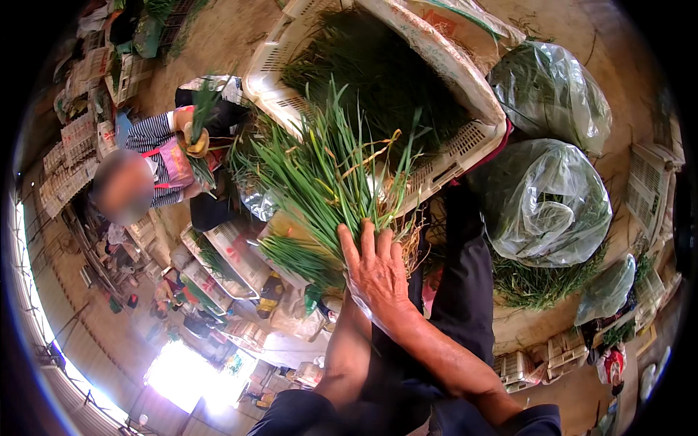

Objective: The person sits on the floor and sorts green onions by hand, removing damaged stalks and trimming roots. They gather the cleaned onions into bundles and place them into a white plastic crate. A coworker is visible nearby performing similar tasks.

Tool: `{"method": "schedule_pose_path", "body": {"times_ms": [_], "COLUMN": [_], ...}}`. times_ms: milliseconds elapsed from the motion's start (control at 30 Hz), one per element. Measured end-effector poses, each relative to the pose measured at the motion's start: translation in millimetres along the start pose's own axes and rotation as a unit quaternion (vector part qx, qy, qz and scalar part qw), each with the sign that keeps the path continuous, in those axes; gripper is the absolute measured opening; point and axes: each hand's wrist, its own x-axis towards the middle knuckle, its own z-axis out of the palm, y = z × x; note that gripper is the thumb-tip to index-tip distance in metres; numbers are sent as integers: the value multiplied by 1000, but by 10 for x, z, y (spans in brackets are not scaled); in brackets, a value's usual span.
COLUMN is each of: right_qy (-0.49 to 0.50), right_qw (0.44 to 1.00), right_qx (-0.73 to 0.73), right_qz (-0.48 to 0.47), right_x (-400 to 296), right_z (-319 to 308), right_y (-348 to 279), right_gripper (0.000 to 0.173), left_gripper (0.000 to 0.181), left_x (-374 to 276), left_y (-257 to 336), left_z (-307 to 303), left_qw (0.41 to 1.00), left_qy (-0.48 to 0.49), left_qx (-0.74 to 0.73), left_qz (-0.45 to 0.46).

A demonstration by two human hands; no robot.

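A loose bunch of long green leaves, apparently Chinese chives [327, 174], lies before me, with some yellowed blades and brown, straw-like strands at its right side. The back of my right hand [376, 267] faces up. Its fingers press into the lower part of the bunch. My left forearm [349, 349] passes below the right wrist, and the left hand is hidden behind the right hand and the leaves. Just beyond the bunch stands a white plastic crate [469, 144] holding a dark mass of greens [376, 71]. A smaller sheaf of green leaves [297, 259] lies left of my hands.
Two clear plastic bags of greens [545, 207] [551, 92] stand at the right, above loose leaves [545, 280] on the floor. A co-worker [169, 158] at the left holds greens in a gloved hand. White crates [234, 245] stand at the lower left.
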Motion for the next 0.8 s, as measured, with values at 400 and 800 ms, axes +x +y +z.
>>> {"method": "schedule_pose_path", "body": {"times_ms": [400, 800], "right_qy": [9, -24], "right_qw": [996, 988], "right_qx": [91, 146], "right_qz": [23, 46], "right_x": [9, -366], "right_z": [-146, -254], "right_y": [200, 268], "right_gripper": [66, 68], "left_gripper": [95, 95], "left_x": [28, 201], "left_y": [102, 21], "left_z": [-150, -374], "left_qw": [999, 992], "left_qy": [-36, -112], "left_qx": [26, 54], "left_qz": [-6, -21]}}
